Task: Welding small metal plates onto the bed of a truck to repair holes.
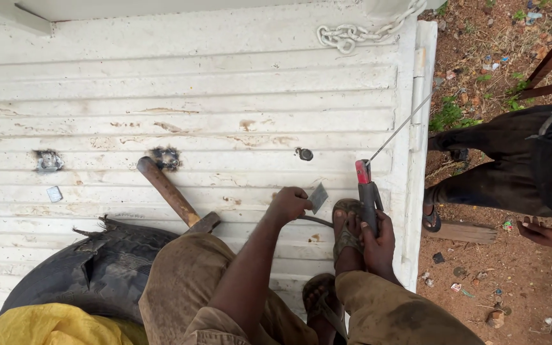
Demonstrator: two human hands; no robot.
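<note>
White ribbed panel (193, 83), red-tipped grey holder (367, 191), perhaps rust-stained.

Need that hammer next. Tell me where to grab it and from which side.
Probably grip the hammer at the free upper end of its brown wooden handle, coming from the upper left. Its head lies tucked against the knee and tyre, while the handle end rests on the white ribbed panel.

Soft, even daylight is falling across the scene, and the white ribbed metal panel (193, 96) above the grip is reading bright without hard glare. Shadows are staying faint and diffuse, pooling only beneath the grip around the legs. Focus is holding sharp throughout, with slight wide-angle bending showing toward the edges.
</note>
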